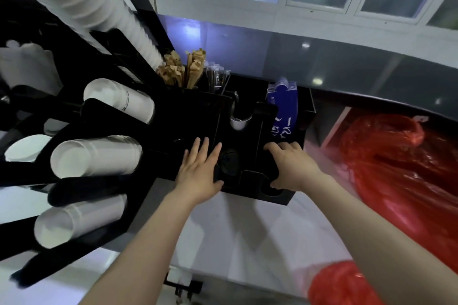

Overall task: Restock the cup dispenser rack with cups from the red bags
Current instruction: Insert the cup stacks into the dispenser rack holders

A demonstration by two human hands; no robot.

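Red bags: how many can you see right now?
2. One large red bag lies right of the black organiser, past the right hand. A second red bag shows at the bottom edge, under the right forearm, cut off by the frame. Others may lie out of view.

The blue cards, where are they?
In the head view, the blue cards stand in the back right slot of the black organizer, just beyond the right hand.
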